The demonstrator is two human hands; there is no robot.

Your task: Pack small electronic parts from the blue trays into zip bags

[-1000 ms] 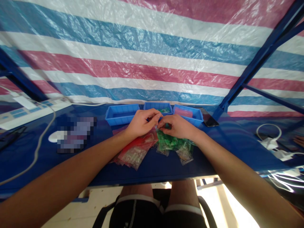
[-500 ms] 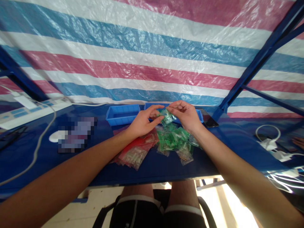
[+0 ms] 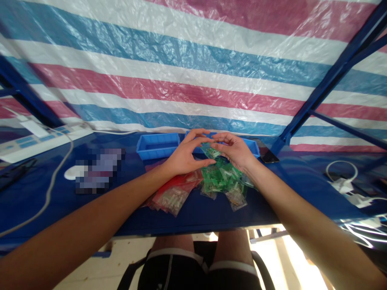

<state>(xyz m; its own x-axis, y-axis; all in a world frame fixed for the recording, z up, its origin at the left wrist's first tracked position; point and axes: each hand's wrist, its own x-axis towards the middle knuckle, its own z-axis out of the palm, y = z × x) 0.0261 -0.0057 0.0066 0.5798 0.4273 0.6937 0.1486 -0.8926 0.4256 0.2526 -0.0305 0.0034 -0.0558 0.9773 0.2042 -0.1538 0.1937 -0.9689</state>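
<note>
My right hand [image 3: 234,151] pinches a small green plastic bag [image 3: 211,151] between thumb and fingertips. My left hand [image 3: 188,155] curves around the bag's left side, thumb and fingers spread apart; its fingertips come close to the bag's top edge, and whether they touch it I cannot tell. Below both hands lies a heap of green plastic bags [image 3: 222,179], with a clear packet [image 3: 236,198] at its front. Left of that, partly under my left wrist, red-tinted packets [image 3: 175,193] overlap in a fanned stack.
One blue bin [image 3: 157,147] stands behind my left hand, and another blue bin [image 3: 252,148] is partly hidden behind both hands. A dark phone [image 3: 269,156] lies at the right. White cable [image 3: 50,189] and a round white object [image 3: 75,172] are at left, chargers [image 3: 344,183] at right.
My left thumb and fingers have spread wider apart, the thumb moving down off the green bag. My right hand keeps its pinch, with the bag slightly lower and tilted differently.
</note>
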